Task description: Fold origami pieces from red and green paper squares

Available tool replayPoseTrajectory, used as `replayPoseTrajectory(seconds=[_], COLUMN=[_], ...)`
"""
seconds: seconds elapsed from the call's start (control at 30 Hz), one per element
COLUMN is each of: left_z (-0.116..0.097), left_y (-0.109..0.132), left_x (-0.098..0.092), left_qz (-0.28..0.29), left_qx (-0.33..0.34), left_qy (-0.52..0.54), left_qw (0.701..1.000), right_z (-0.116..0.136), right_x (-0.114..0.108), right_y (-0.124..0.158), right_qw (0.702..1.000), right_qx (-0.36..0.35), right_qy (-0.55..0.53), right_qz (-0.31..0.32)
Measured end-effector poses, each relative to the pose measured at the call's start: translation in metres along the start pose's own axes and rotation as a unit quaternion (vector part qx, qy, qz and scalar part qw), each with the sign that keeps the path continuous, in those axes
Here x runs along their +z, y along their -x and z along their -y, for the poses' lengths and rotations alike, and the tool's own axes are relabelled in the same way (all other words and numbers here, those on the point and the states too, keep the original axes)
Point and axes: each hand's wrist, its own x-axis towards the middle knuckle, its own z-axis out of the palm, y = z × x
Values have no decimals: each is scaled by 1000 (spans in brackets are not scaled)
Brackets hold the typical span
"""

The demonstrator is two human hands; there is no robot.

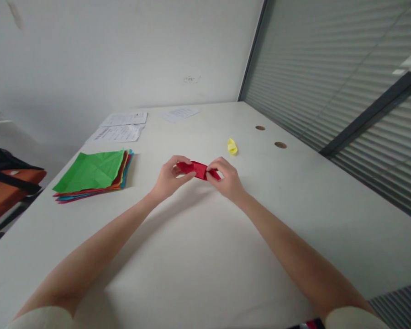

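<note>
A narrow folded piece of red paper (200,170) is held between both hands over the white table, near the middle of the view. My left hand (169,176) pinches its left end, with the thumb along the near edge and fingers behind. At the other end, my right hand (226,177) grips the paper between thumb and fingertips. Part of each end is hidden by the fingers. Beyond my right hand lies a small folded yellow paper piece (232,146).
On the left of the table (198,256) sits a stack of coloured paper sheets (92,171), green on top. Printed sheets (119,128) lie near the wall, with another sheet (180,114) beside them. Two round holes (280,145) pierce the tabletop at right. An orange chair (12,192) stands left.
</note>
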Motion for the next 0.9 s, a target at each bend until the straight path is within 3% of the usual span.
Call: replayPoseTrajectory(seconds=[0.2,0.37,0.47,0.63,0.77,0.9], left_z=[-18,-24,-29,-31,-31,-32], left_y=[5,6,7,6,3,2], left_x=[11,6,4,1,-4,-9], left_qz=[-63,-7,22,12,28,69], left_qx=[-9,1,49,92,72,56], left_qy=[53,35,25,52,63,57], left_qw=[997,999,998,994,995,994], right_z=[25,32,32,34,37,39], right_x=[-1,-4,-6,-11,-19,-27], right_y=[-5,-9,-10,-11,-14,-17], right_qw=[999,981,977,986,989,988], right_qx=[11,103,128,74,-4,-4], right_qy=[-22,-162,-167,-130,-93,-100], right_qz=[-26,0,46,68,113,117])
